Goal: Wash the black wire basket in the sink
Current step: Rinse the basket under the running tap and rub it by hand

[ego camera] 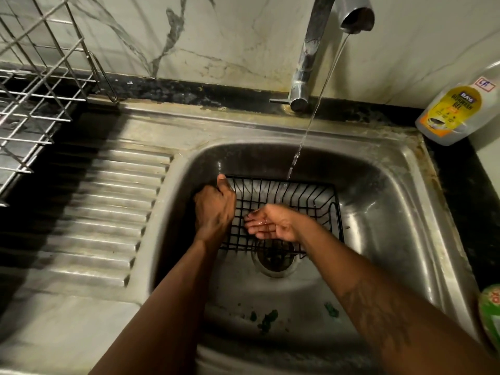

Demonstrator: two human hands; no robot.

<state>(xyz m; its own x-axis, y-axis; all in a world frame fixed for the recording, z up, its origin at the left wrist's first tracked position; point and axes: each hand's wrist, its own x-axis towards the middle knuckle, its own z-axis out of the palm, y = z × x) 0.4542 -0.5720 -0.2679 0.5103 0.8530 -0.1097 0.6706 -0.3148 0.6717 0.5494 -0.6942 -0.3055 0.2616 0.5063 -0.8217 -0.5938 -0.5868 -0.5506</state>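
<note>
The black wire basket [311, 201] lies in the steel sink [378, 201], partly over the drain [273, 262]. My left hand [215, 208] grips the basket's left rim, thumb up along the far corner. Inside the basket, my right hand [270, 223] is held palm up with loosely cupped fingers and wet skin, holding nothing. A thin stream of water [305, 131] runs from the tap [311, 50] and falls onto the basket's far side, just behind my right hand.
A steel dish rack [35, 98] stands on the ribbed drainboard [102, 212] at the left. A dishwash gel bottle [457, 109] stands at the sink's back right corner. A green packet [491, 315] sits at the right edge. Green scraps [267, 319] lie in the sink's near part.
</note>
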